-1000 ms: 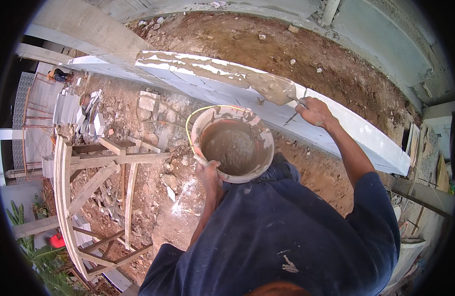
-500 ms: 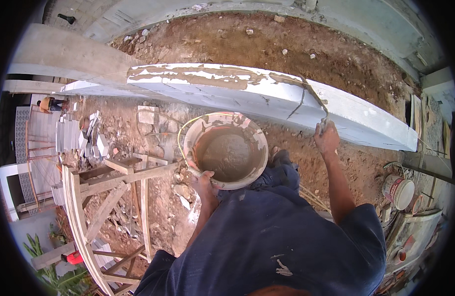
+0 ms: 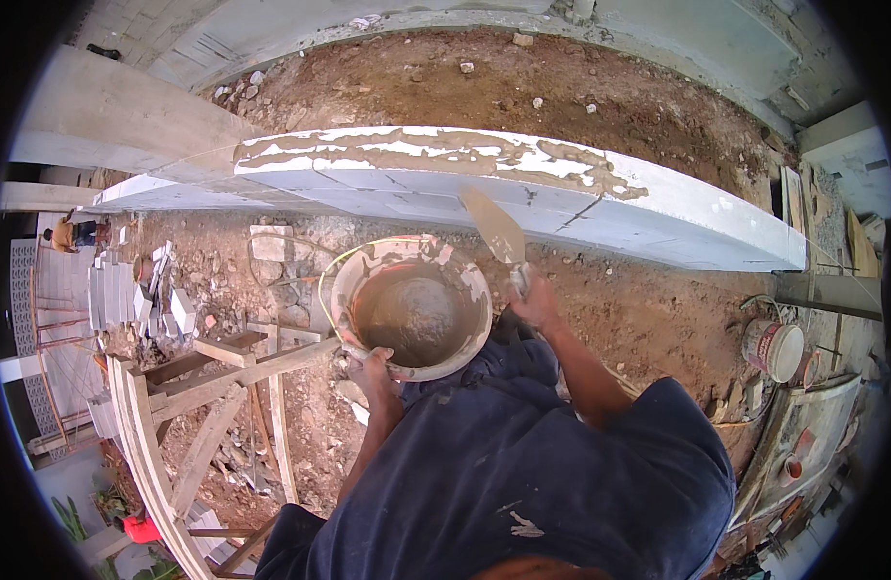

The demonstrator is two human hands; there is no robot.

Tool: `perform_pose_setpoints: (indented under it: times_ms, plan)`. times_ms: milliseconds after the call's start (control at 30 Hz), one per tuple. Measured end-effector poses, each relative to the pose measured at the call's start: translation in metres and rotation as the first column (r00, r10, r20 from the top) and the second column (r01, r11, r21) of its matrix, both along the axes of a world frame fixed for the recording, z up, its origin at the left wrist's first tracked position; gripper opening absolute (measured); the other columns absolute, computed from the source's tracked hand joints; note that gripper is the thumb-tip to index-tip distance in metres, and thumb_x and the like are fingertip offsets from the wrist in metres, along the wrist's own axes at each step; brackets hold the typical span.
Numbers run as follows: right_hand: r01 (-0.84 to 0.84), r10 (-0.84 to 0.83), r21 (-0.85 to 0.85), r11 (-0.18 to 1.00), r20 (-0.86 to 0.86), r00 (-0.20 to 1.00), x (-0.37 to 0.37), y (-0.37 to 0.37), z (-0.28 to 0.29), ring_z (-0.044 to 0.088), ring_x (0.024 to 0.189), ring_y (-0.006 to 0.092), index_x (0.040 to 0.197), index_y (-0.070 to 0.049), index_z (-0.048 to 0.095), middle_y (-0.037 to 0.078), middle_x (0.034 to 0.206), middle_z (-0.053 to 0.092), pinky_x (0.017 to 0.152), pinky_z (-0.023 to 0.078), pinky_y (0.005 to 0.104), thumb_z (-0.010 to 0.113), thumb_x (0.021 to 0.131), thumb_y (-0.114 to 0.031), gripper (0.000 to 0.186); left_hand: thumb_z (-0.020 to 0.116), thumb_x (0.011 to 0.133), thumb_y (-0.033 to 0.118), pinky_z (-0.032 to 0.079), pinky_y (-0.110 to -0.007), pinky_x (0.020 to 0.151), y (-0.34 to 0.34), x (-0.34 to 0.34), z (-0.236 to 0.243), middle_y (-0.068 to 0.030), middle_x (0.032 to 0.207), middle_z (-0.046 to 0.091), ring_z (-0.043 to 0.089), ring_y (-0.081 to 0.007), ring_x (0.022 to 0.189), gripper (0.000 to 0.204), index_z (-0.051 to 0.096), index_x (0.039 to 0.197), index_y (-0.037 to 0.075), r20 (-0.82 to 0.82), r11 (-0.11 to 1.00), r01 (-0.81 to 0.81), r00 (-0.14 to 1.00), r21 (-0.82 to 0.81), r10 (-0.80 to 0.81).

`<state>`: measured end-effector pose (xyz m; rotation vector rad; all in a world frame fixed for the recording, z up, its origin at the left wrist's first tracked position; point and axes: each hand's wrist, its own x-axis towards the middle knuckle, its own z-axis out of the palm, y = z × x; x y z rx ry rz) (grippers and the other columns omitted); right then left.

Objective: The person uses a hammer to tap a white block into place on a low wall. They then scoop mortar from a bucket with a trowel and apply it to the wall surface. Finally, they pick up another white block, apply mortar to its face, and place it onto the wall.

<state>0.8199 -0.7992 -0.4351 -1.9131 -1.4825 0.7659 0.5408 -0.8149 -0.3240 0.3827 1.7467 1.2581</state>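
My left hand (image 3: 378,375) grips the near-left rim of a round bucket (image 3: 476,324) crusted with dried mortar. Inside it lies wet grey mortar (image 3: 407,309), and a yellowish handle curves along its left side. My right hand (image 3: 536,300) is closed round the handle of a trowel (image 3: 496,227), whose blade points up and left, between the bucket and the wall. Beyond stands a low wall of white blocks (image 3: 706,217). Patchy mortar (image 3: 445,152) is spread along the left and middle of its top, with white showing through.
A wooden trestle frame (image 3: 185,387) stands at the lower left, with stacked pale blocks (image 3: 112,295) behind it. Farther left a person (image 3: 73,234) bends over. At right lies a white bucket (image 3: 774,350) on the soil. A string runs along the wall.
My right hand has drawn the trowel back from the wall top, left and down toward the bucket. Mortar now reaches farther right along the top. My left hand keeps its hold on the bucket.
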Motion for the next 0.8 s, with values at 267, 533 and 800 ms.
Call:
perform_pose_setpoints:
  times_ms: [267, 533, 800]
  plan:
    - [-0.491, 0.671, -0.497, 0.716, 0.294, 0.681, -0.023, 0.053, 0.139, 0.066, 0.081, 0.0367, 0.085, -0.001, 0.066, 0.02, 0.082, 0.067, 0.071, 0.052, 0.0436, 0.065, 0.073, -0.029, 0.03, 0.055, 0.067, -0.008, 0.041, -0.025, 0.04, 0.006, 0.029, -0.006, -0.0031, 0.077, 0.06, 0.053, -0.0101, 0.052, 0.028, 0.06, 0.094, -0.001, -0.077, 0.94, 0.27, 0.963, 0.21, -0.26]
    - [-0.7, 0.656, -0.542, 0.464, -0.321, 0.683, -0.013, 0.032, 0.092, 0.064, 0.068, 0.0277, 0.084, 0.0, 0.066, 0.016, 0.075, 0.066, 0.06, 0.051, 0.0389, 0.063, 0.078, -0.037, 0.037, 0.055, 0.068, -0.009, 0.044, -0.024, 0.069, 0.0, 0.044, 0.007, -0.0035, 0.083, 0.06, 0.055, -0.0104, 0.075, 0.027, 0.057, 0.095, -0.005, -0.136, 0.832, 0.469, 0.883, 0.296, -0.449]
    - [-0.362, 0.574, -0.635, 0.682, 0.159, 0.803, 0.009, -0.02, 0.1, 0.062, 0.066, 0.0227, 0.1, 0.003, 0.064, 0.013, 0.073, 0.061, 0.058, 0.049, 0.0349, 0.064, 0.079, -0.035, 0.044, 0.056, 0.067, -0.008, 0.043, -0.023, 0.055, -0.001, 0.042, 0.02, -0.0026, 0.081, 0.06, 0.053, -0.0087, 0.066, 0.026, 0.06, 0.092, -0.002, 0.029, 0.917, 0.379, 0.923, 0.122, -0.385]
